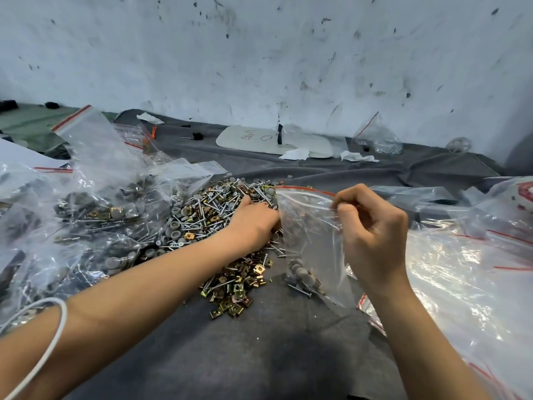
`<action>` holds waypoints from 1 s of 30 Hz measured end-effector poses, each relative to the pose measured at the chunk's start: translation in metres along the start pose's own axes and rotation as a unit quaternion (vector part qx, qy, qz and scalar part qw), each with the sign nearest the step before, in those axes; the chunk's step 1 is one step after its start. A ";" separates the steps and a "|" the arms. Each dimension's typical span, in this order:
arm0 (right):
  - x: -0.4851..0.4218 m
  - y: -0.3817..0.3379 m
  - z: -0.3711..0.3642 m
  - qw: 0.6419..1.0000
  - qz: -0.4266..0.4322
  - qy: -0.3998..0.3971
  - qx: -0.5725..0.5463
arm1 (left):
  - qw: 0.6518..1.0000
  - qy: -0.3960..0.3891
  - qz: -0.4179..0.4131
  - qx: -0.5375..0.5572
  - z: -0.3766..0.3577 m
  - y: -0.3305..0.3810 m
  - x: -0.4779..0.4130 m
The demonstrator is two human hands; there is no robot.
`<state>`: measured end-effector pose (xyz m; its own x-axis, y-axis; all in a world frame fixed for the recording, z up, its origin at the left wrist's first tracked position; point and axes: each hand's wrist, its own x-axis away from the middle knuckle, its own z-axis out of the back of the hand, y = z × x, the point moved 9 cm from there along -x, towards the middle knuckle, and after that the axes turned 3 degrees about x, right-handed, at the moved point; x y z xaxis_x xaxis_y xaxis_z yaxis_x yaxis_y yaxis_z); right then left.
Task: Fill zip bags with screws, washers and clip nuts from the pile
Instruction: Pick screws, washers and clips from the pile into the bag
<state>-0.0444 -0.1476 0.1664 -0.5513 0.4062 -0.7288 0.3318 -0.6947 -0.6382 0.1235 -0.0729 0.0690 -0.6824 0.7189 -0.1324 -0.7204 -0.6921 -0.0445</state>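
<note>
A pile of screws, grey washers and brass clip nuts (213, 215) lies on the dark grey cloth (274, 356). My left hand (253, 220) reaches into the pile, its fingertips down among the screws beside the bag mouth; whether it holds any is hidden. My right hand (372, 235) pinches the top edge of a clear zip bag (311, 243) with a red strip and holds it upright and open. A few screws, washers and clip nuts sit at the bag's bottom.
Filled zip bags (95, 220) are heaped at the left. Empty clear bags (473, 272) lie stacked at the right. A white board (274, 140), tissue scraps and a small bag of parts (377, 140) lie near the stained wall. A white cable (49, 339) crosses my left forearm.
</note>
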 end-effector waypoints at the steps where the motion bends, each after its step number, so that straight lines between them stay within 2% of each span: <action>1: 0.000 0.000 0.000 1.000 0.001 -0.001 -0.001 | 1.000 -0.007 -0.002 -0.001 -0.001 0.000 0.001; 4: 0.001 0.000 -0.002 1.000 0.001 0.000 0.003 | 1.000 -0.019 -0.010 0.001 -0.005 0.007 0.001; 7: 0.002 0.000 -0.004 1.000 0.001 0.000 0.001 | 1.000 0.021 -0.014 0.016 -0.001 0.006 0.001; 11: 0.001 0.000 -0.002 1.000 0.001 -0.003 0.004 | 0.998 0.027 -0.051 0.028 -0.004 0.009 0.004; 12: 0.000 0.000 -0.001 1.000 0.000 -0.003 0.004 | 0.996 0.036 -0.055 0.064 0.001 0.009 0.006; 13: 0.000 0.000 -0.001 1.000 0.000 -0.002 0.002 | 0.987 0.050 -0.043 0.146 0.010 0.005 0.008; 14: -0.001 -0.001 -0.001 1.000 0.001 -0.001 0.000 | 0.964 0.063 -0.020 0.258 0.021 -0.003 0.009; 16: -0.002 -0.003 -0.001 1.000 0.005 0.001 -0.003 | 0.874 0.109 0.016 0.473 0.052 -0.020 0.013; 18: -0.001 -0.005 -0.001 1.000 0.012 0.001 -0.001 | 0.790 0.175 -0.014 0.587 0.092 -0.027 0.022; 19: -0.001 -0.006 0.000 1.000 0.016 0.001 0.003 | 0.768 0.200 -0.051 0.606 0.111 -0.024 0.029; 20: -0.001 -0.006 0.000 1.000 0.019 0.001 0.007 | 0.766 0.216 -0.092 0.599 0.128 -0.018 0.036; 21: -0.001 -0.006 0.000 1.000 0.022 0.002 0.010 | 0.780 0.223 -0.127 0.571 0.139 -0.010 0.043; 24: -0.001 -0.004 -0.001 1.000 0.020 0.003 0.014 | 0.852 0.202 -0.193 0.444 0.146 0.015 0.056; 26: 0.000 -0.002 -0.002 1.000 0.016 0.001 0.015 | 0.882 0.183 -0.214 0.378 0.138 0.025 0.058; 30: 0.002 -0.004 -0.003 1.000 0.017 -0.006 0.005 | 0.891 0.200 -0.201 0.356 0.134 0.025 0.059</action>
<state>-0.0445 -0.1425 0.1671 -0.5486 0.3764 -0.7466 0.3420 -0.7138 -0.6112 0.0489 -0.0391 0.1928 -0.3564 0.7200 -0.5954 -0.8896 -0.0665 0.4519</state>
